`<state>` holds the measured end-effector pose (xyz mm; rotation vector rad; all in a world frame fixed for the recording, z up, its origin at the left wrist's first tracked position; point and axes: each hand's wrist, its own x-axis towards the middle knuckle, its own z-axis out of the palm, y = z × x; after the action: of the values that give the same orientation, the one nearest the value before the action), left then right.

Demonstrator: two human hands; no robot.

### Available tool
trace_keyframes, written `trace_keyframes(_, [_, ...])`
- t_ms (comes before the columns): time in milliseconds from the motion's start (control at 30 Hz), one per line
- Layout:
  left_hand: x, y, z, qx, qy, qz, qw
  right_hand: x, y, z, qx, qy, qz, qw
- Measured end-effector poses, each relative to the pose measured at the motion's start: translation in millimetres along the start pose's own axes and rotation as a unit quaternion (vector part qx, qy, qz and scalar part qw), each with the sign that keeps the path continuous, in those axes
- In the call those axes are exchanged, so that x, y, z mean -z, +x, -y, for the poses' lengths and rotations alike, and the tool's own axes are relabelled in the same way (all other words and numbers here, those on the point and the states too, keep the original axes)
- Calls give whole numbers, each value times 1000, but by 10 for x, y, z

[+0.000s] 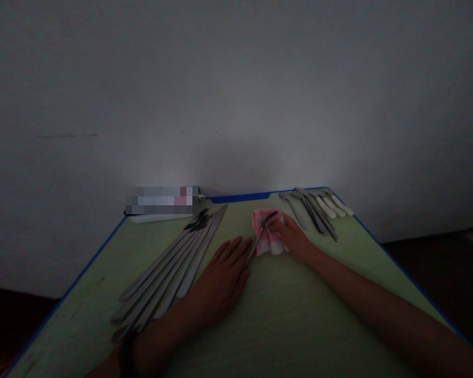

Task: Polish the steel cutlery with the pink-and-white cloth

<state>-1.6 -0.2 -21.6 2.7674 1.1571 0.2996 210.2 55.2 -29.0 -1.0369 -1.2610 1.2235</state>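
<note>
Nearest of all are the person's two forearms, the left forearm with a dark band at its wrist and the right forearm slanting in from the other side. Between the hands, near the middle of the green, blue-edged surface, is a slim metal utensil, its long axis running diagonally: the handle end points back toward the person and to the left, the head away and to the right, over a pink-and-white cloth. The left hand lies low, its fingers stretched out away from the body; the handle end reaches the gap beside the thumb, though I cannot tell whether it is pinched there. The right hand has its fingers closed on the cloth, beside the utensil's head. Left of the hands, a fan of long metal cutlery slants much the same way, handles toward the person. To the right, a second group of cutlery, some with white handles, leans the opposite way. A blurred-out item sits at the far left corner, before the grey wall.
</note>
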Motion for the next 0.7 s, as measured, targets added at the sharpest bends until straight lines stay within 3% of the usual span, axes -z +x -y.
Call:
trace_keyframes(433, [-8, -12, 7, -7, -8, -22, 1000, -9, -19, 35, 6, -34, 4, 999])
trace_keyframes(700, [29, -9, -7, -4, -8, -4, 1000, -28, -44, 90, 41, -57, 60, 996])
